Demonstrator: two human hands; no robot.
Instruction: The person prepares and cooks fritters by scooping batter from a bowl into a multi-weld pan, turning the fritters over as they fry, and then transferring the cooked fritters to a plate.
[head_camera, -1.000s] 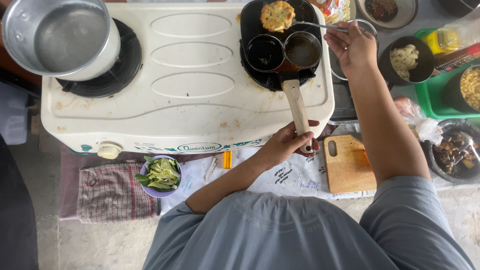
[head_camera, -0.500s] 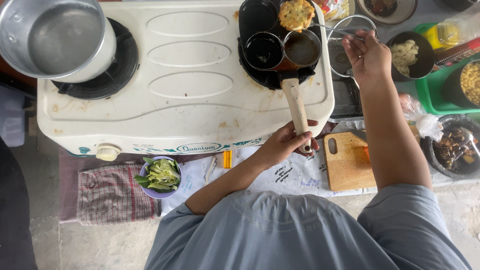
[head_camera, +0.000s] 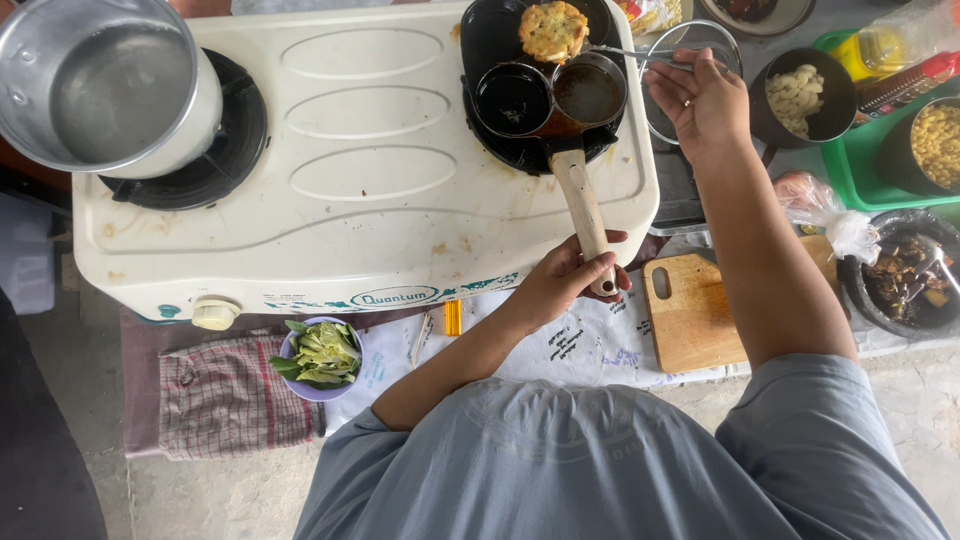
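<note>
**Pan handle running straight back to the left hand**

The stove (head_camera: 360, 215) is carrying the multi-cup pan (head_camera: 545, 85), its long handle (head_camera: 583, 205) pointing back into the left hand (head_camera: 565, 278), which is gripping it. Beyond, the right hand (head_camera: 705, 100) is pinching a metal utensil (head_camera: 625, 52) reaching leftward to the fritter (head_camera: 552, 30).

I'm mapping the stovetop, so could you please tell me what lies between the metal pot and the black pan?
In the head view, only bare white stovetop with three oval ridges lies between the metal pot and the black pan.
</note>
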